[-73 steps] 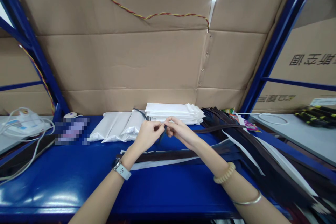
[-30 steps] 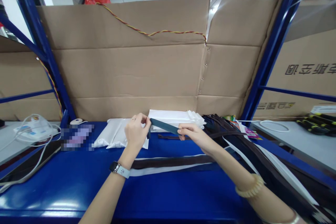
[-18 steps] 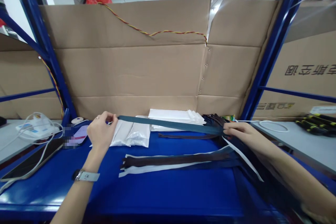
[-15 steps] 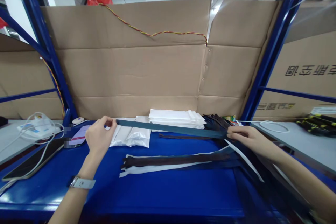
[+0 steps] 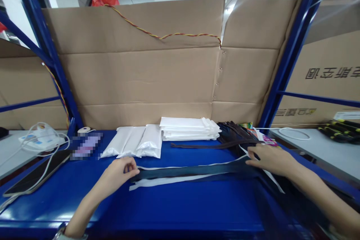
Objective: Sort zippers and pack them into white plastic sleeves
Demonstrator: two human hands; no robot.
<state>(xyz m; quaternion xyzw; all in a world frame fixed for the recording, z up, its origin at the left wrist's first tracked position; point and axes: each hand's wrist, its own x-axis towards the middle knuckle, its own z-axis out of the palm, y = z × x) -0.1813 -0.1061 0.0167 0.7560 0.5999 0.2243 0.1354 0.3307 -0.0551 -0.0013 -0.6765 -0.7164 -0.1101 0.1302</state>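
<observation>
A dark teal zipper [image 5: 185, 172] stretches sideways just over the blue table top, lying along the pile of zippers there. My left hand [image 5: 123, 170] pinches its left end between thumb and fingers. Around its right end, the fingers of my right hand [image 5: 263, 157] are closed, though motion blurs that end. White zippers [image 5: 174, 182] show along both sides of the teal one. Behind them lies a separate dark brown zipper [image 5: 202, 145]. A bundle of dark zippers [image 5: 234, 135] rests behind my right hand, and more dark lengths hang below my right forearm.
White plastic packets [image 5: 149, 140] and a stack of white packages [image 5: 188, 129] stand along the cardboard back wall [image 5: 140, 78]. On the left are a phone [image 5: 36, 172], cables and a white power strip [image 5: 43, 138]. Blue rack posts [image 5: 292, 52] flank the table [image 5: 180, 210].
Both hands have come down and nearer, lowering the teal zipper from above the table onto the pile. It now covers the brown zipper there. My left hand has also moved right.
</observation>
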